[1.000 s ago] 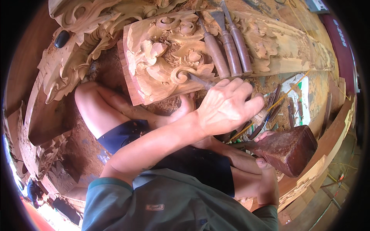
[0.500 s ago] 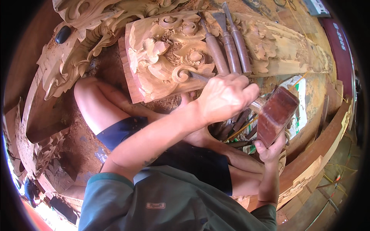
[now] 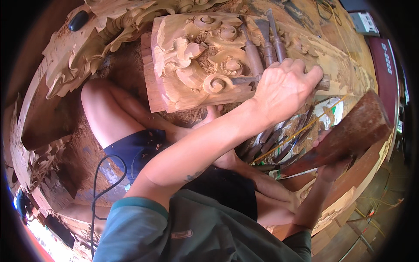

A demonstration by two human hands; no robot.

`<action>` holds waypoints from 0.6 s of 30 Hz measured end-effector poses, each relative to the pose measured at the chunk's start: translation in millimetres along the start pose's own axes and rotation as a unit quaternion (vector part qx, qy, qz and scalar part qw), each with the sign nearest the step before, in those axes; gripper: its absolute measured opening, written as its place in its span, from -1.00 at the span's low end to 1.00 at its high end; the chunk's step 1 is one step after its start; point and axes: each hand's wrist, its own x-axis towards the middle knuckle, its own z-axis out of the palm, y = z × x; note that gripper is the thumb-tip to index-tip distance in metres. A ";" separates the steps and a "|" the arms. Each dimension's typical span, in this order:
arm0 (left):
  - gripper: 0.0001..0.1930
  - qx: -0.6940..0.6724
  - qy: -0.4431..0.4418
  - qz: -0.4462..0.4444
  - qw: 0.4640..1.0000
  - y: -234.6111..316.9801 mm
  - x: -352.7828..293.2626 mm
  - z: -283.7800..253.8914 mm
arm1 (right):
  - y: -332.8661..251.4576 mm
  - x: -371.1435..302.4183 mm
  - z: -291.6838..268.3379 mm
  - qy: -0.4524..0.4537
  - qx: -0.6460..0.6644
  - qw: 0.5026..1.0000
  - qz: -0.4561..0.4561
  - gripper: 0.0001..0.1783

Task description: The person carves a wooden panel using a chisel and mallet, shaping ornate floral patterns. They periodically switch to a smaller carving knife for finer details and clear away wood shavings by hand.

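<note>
Head view shows me, nearest, the right hand (image 3: 334,168) curled around the dark mallet (image 3: 349,126); its fingers are partly hidden behind the wood, so I cannot tell how firm this grip is. If the mallet comes at a wrong angle, because it is tilted and looks heavy, I judge that it could hit the knuckles of the left hand (image 3: 286,89). This one is farther, its fingers wrapped around the chisel (image 3: 245,80), with the handle end standing out of the fist. The blade lies low and ends at or just beside the scroll (image 3: 216,83) of the carved panel (image 3: 179,98); a blow off line could make it slip and chip this curl. Beyond, three loose tools (image 3: 269,53) lie on the panel, and a knock could roll them.

Compared with half a second earlier, a dark cable (image 3: 93,227) now shows at lower left, the mallet is well apart from the chisel's handle instead of close against it, and the left hand sits more to the right.
</note>
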 end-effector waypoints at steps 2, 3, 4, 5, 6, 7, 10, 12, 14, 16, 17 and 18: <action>-0.83 -0.001 0.019 0.011 1.000 -7.1 1.7 6.2 | 12.5 1.0 -0.5 -0.002 0.003 0.999 0.047 0.13; -0.82 -0.002 0.026 0.016 1.000 -10.3 0.8 8.1 | 14.6 2.3 2.7 -0.002 0.004 0.997 0.072 0.12; -0.82 -0.001 0.024 0.016 1.000 -13.5 -1.5 9.4 | 16.9 1.6 8.3 -0.031 -0.034 0.999 0.028 0.03; -0.81 0.002 0.022 0.019 1.000 -15.0 -1.8 7.6 | 14.5 5.8 14.9 -0.034 -0.068 0.997 0.018 -0.02; -0.80 0.004 0.020 0.022 1.000 -15.9 -1.5 6.5 | 12.3 9.7 19.3 -0.036 -0.101 0.994 0.008 -0.06; -0.79 0.004 0.029 0.026 0.999 -16.1 -1.0 6.6 | 9.6 13.4 21.7 -0.038 -0.134 0.990 -0.002 -0.09; -0.76 0.006 0.046 0.036 0.998 -19.9 -2.1 7.2 | 1.7 21.0 26.4 0.028 -0.145 0.989 0.000 -0.19; -0.74 0.008 0.044 0.036 0.998 -22.0 -1.1 10.2 | -5.6 33.1 23.6 0.029 -0.139 0.990 0.018 -0.20; -0.74 0.007 0.052 0.031 0.998 -22.5 -1.6 11.6 | -6.1 42.7 24.0 0.044 -0.088 0.994 0.039 -0.26; -0.74 0.001 0.061 0.027 0.998 -23.9 0.3 12.9 | -1.7 47.3 19.7 0.072 -0.218 0.970 0.080 -0.30; -0.74 0.002 0.067 0.024 0.997 -26.3 0.7 12.6 | -0.6 52.6 24.4 0.082 -0.279 0.952 0.100 -0.31; -0.74 0.002 0.073 0.022 0.997 -27.9 0.8 12.5 | -5.9 56.2 40.2 0.053 -0.364 0.928 0.053 -0.35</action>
